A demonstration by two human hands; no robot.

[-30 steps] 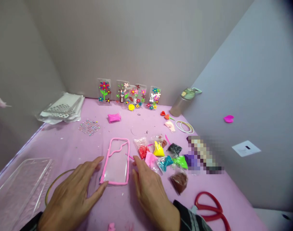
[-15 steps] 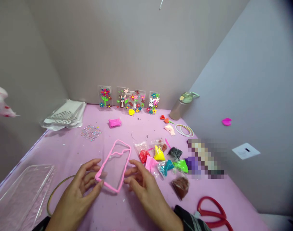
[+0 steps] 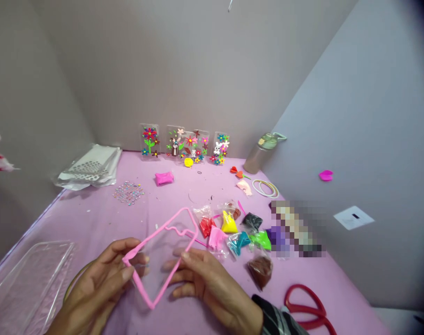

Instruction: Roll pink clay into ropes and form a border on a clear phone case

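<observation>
A clear phone case rimmed with a pink clay strip is held up, tilted, above the pink table. A wavy pink strip also crosses its upper part. My left hand grips the left corner, thumb in front and fingers behind the clear panel. On the right edge, my right hand pinches the rim between thumb and fingers, with some fingertips showing through the panel. Right of the case lie bags of coloured clay: red, pink, yellow, teal and brown among them.
Red-handled scissors lie at the right front, a clear case at the left. Rhinestones, a pink clay packet and white packs sit farther back. Decorated cases and a bottle stand behind.
The phone case has turned clockwise, its near corner now closer to me and further left. My right hand has closed on its right edge, and my left hand has shifted left with it.
</observation>
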